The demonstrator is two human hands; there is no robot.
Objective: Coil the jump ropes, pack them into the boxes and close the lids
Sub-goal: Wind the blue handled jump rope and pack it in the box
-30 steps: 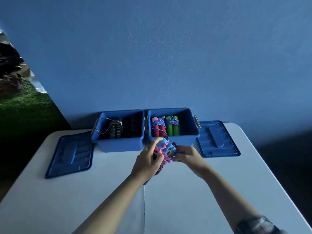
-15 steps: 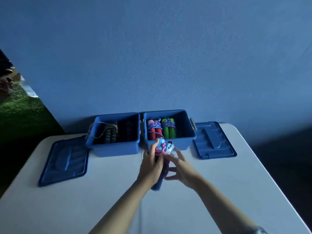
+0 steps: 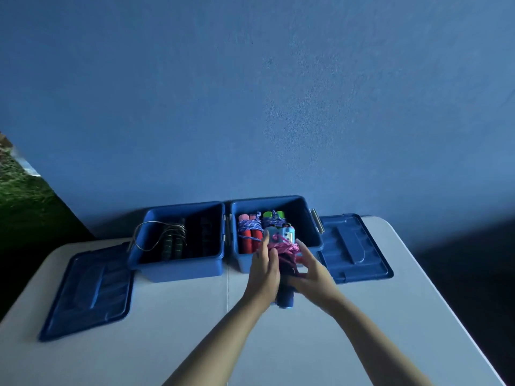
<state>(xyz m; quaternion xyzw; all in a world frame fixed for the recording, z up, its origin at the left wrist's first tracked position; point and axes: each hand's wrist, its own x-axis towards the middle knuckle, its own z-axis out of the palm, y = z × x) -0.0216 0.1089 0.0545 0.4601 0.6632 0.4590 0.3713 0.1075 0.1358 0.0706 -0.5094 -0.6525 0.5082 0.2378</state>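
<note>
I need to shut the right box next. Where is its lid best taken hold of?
Take the lid by its near long edge, coming from the right. It lies flat on the table beside the right box, that edge free of both hands.

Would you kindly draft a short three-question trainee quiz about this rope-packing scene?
1. True or false: both lids, the left lid and the right lid, lie on the table.
2. Which box holds the red-handled rope? A left box; B right box.
3. What do the left hand and right hand hold?

Key: 1 true; 2 B; 3 pink-corded rope bundle.
</note>
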